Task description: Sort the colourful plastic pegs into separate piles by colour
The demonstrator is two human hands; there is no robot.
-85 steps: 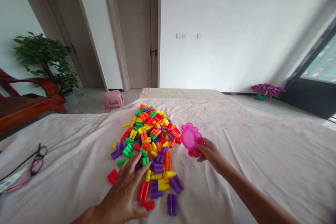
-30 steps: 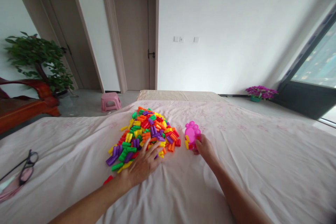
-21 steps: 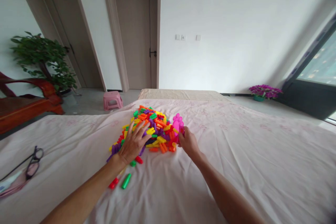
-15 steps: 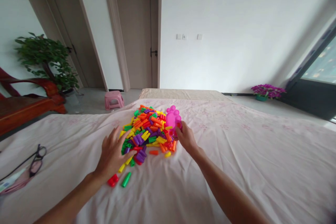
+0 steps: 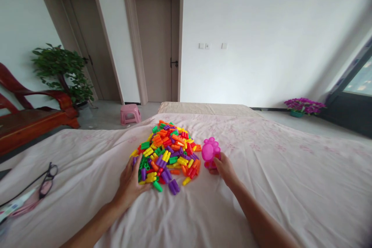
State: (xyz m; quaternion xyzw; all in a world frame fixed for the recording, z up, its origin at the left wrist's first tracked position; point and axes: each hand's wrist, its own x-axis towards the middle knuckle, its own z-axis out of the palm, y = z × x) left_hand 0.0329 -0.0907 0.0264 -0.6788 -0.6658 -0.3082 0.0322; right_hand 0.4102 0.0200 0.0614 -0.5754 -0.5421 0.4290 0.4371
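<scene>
A heap of red, orange, yellow, green and purple plastic pieces (image 5: 171, 151) lies on the pale cloth-covered table. My left hand (image 5: 132, 178) rests against the heap's near left edge, fingers spread and thumb apart, touching the pieces. To the right of the heap, my right hand (image 5: 223, 168) grips the lower part of a pink translucent toy with rounded lobes (image 5: 209, 150). A small gap parts this toy from the heap. Two joined purple pieces (image 5: 174, 187) lie at the near edge of the heap.
Eyeglasses (image 5: 48, 182) and a pink-and-white item (image 5: 21, 203) lie on the cloth at the left. Beyond the table stand a pink stool (image 5: 130, 114), a wooden chair (image 5: 37, 114), a leafy plant (image 5: 59, 66) and purple flowers (image 5: 305, 105).
My right hand has drawn the pink toy right and nearer, away from the heap. My left hand has pushed in at the near left edge, and loose pieces there now lie closer together.
</scene>
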